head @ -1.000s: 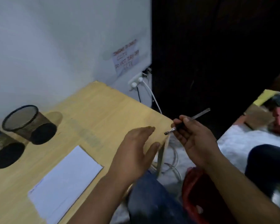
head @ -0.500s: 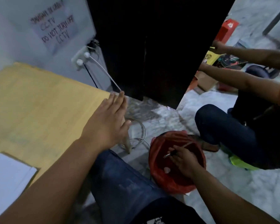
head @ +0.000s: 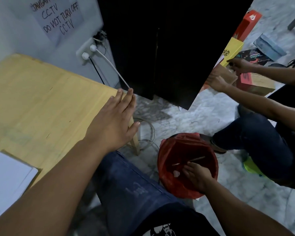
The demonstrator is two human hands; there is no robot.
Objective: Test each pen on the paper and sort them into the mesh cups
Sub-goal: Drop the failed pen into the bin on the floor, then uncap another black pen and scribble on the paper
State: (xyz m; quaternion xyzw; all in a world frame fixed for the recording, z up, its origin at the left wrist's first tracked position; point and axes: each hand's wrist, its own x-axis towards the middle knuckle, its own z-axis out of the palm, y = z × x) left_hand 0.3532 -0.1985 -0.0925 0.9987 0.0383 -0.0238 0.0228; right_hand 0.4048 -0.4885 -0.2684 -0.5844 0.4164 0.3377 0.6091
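Note:
My right hand (head: 197, 177) reaches down into a red-lined bin (head: 211, 159) on the floor. Its fingertips pinch a thin pen (head: 197, 158) that lies slanted across the bin's opening. My left hand (head: 115, 123) rests flat with straight fingers on the near right corner of the wooden table (head: 41, 103). A white stack of paper (head: 8, 178) sits at the table's near left edge. The mesh cups are out of view.
Another person crouches at the right, with both hands (head: 228, 74) on boxes on the marble floor. A black cabinet (head: 160, 48) stands behind the table corner. A wall socket (head: 87, 51) with cables and a taped CCTV note (head: 58, 16) are on the wall.
My view swung right and down, from the table and mesh cups to the floor. My right hand carried the pen from above the table corner down into the red bin. My left hand settled on the corner.

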